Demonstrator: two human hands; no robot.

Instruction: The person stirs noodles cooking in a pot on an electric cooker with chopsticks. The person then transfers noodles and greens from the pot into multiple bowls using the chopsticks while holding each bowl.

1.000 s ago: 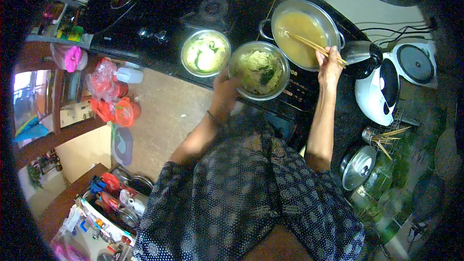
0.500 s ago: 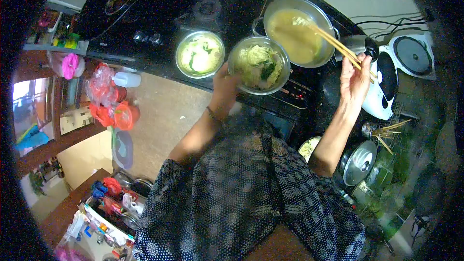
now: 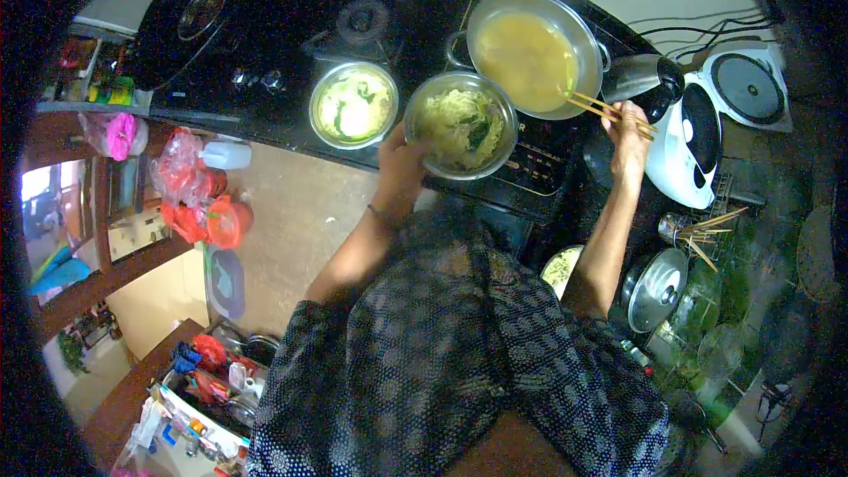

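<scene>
My left hand (image 3: 403,163) grips the left rim of a metal bowl (image 3: 463,126) that holds noodles and dark green leaves. Just left of it stands a second metal bowl (image 3: 354,106) with pale food and greens. Long wooden chopsticks (image 3: 602,108) are in my right hand (image 3: 627,137), beside the right edge of a wide pot (image 3: 535,53). Their tips reach into the pot's cloudy yellow broth at its lower right. The held bowl is close against the pot's lower left side.
A kettle (image 3: 638,81), a white appliance (image 3: 678,155) and a lidded pot (image 3: 655,290) stand at the right. More chopsticks lean in a metal holder (image 3: 673,228). A bowl of noodles (image 3: 561,270) is partly behind my right arm. Red bags (image 3: 181,163) are at the left.
My right hand has moved out and then back, lower, toward the pot. Pale noodles seen at the chopstick tips half a second ago no longer show there. The view has shifted slightly.
</scene>
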